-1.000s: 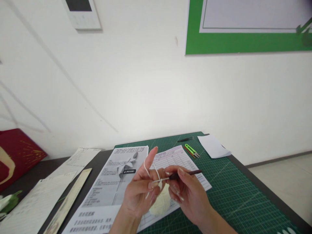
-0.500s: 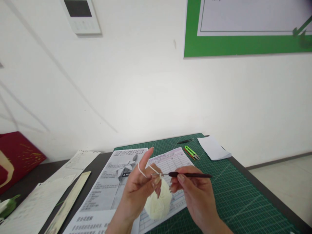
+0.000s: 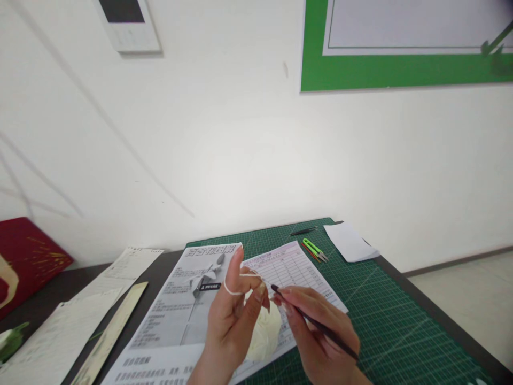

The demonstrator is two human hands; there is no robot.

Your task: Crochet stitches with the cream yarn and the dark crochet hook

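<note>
My left hand [image 3: 236, 315] has its index finger raised with white yarn [image 3: 229, 290] looped around it. Its thumb and other fingers pinch the yarn work near the fingertips; the small stitches are too fine to make out. In my right hand [image 3: 324, 326] is a crochet hook [image 3: 326, 331] with a dark handle, held like a pen and slanting down to the right. The hook's tip is close to the left fingertips, where the yarn runs across. Behind and below both hands sits a pale cream yarn ball [image 3: 264, 334], partly covered by the left hand.
A printed pattern sheet [image 3: 160, 315] and a gridded form [image 3: 280, 267] lie on the green cutting mat [image 3: 385, 315]. Green thread snips [image 3: 315, 248], a dark pen-like tool [image 3: 303, 231] and white paper [image 3: 348, 242] are farther back. Leftward are a ruler [image 3: 116, 326], handwritten sheets [image 3: 80, 321] and a red bag [image 3: 32, 262].
The hook has swung from nearly level to a steep slant, its tip up and left. My left index finger has shifted slightly left, and the view has moved a little.
</note>
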